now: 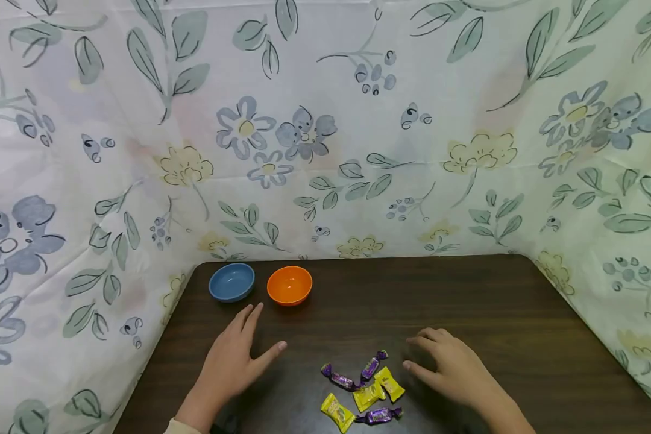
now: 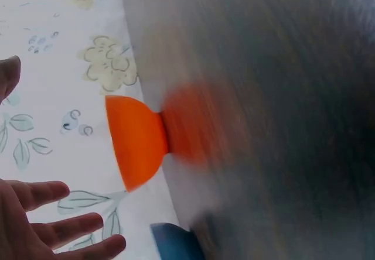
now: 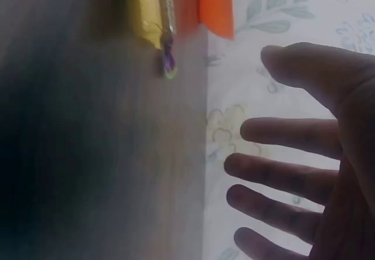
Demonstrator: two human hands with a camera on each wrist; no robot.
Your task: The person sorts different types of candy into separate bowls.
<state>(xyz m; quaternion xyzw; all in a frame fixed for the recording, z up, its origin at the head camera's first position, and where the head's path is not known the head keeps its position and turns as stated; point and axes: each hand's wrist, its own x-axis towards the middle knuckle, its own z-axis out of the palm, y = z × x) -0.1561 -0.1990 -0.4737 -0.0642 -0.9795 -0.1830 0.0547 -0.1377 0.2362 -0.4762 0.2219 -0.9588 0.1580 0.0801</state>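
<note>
In the head view my left hand hovers over the table with fingers spread, just in front of two small bowls. The blue bowl is at the back left, and the orange bowl stands right beside it. My right hand is held with fingers extended, to the right of a loose group of wrapped candies. Yellow candies and purple candies lie together between the hands. Neither hand touches anything. The left wrist view shows the orange bowl beyond the spread left fingers.
The dark wooden table reflects the bowls faintly. Behind it and at both sides hangs a pale cloth printed with flowers and leaves, meeting the table's back edge close behind the bowls.
</note>
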